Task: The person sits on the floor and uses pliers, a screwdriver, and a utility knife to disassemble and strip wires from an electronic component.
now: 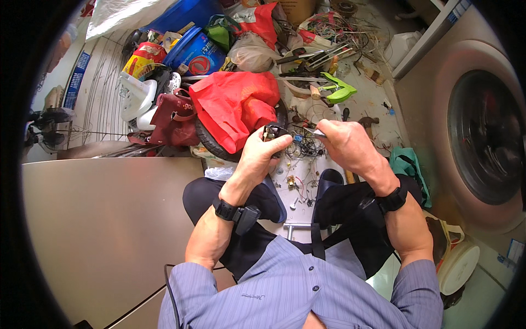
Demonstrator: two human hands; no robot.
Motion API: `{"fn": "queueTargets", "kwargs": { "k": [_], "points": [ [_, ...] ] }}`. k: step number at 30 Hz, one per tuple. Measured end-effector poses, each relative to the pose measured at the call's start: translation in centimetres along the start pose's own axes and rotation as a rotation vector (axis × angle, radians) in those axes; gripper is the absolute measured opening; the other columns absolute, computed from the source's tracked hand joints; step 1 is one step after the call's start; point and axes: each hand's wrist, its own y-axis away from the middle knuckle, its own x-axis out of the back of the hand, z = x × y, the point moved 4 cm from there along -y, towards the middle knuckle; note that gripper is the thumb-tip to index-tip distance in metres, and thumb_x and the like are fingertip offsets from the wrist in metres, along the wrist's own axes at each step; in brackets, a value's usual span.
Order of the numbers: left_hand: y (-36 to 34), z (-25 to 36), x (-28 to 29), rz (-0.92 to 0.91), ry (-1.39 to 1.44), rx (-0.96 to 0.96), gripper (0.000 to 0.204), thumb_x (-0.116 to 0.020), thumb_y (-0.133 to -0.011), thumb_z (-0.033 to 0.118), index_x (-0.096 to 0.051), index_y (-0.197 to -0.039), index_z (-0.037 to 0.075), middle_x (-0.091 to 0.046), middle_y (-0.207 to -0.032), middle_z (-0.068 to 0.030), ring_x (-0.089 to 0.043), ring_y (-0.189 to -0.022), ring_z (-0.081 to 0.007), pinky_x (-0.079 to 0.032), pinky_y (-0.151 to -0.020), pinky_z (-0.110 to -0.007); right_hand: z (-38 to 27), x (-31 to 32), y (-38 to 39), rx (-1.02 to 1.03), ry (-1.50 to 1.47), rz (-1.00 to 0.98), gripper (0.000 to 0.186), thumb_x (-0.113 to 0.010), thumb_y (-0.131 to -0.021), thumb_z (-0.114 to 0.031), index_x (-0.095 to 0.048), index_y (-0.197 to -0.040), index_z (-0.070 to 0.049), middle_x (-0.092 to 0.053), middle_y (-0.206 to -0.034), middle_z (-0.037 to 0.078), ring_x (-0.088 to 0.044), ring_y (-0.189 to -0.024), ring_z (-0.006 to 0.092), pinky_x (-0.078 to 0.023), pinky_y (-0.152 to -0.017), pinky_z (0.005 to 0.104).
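A small black component (270, 131) with thin wires trailing from it sits pinched in the left hand (260, 153) fingers, its shape mostly hidden by them. The right hand (348, 143) fingers close on a slim silvery tool (318, 132), its tip just right of the component, above the littered floor (378, 104).
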Motion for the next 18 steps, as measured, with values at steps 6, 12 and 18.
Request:
{"fn": "queueTargets", "kwargs": {
  "k": [6,12,18],
  "points": [
    [0.3,0.5,-1.2,-0.199,0.174,0.061,0.025,-0.074,-0.090,0.013,-0.061,-0.109,0.003,-0.061,-0.084,-0.0005,-0.057,-0.067,-0.0065,-0.040,-0.046,-0.019,-0.9,-1.2,-0.1,0.032,-0.027,0.016,0.021,-0.068,-0.078,0.000,-0.060,-0.098,-0.003,-0.065,-0.084,0.014,-0.066,-0.079,0.0349,-0.053,-0.067,0.0430],
    [1.0,0.4,-2.2,-0.308,0.304,0.132,0.018,-0.069,-0.092,0.012,-0.060,-0.103,0.001,-0.062,-0.083,-0.0040,-0.060,-0.065,-0.0086,-0.039,-0.043,-0.018,-2.1,-1.4,-0.5,0.125,-0.021,0.130,0.025,-0.066,-0.072,0.002,-0.060,-0.096,-0.003,-0.064,-0.080,0.012,-0.066,-0.076,0.0327,-0.053,-0.066,0.0412],
    [1.6,0.8,-3.1,-0.363,0.287,0.163,0.017,-0.065,-0.093,0.015,-0.060,-0.094,0.000,-0.060,-0.077,-0.0053,-0.055,-0.058,-0.0093,-0.034,-0.038,-0.020,-2.7,-1.0,-0.6,0.120,0.041,0.114,0.024,-0.065,-0.073,0.001,-0.060,-0.096,-0.002,-0.062,-0.077,0.012,-0.065,-0.074,0.0318,-0.053,-0.067,0.0399]
  ]
}}
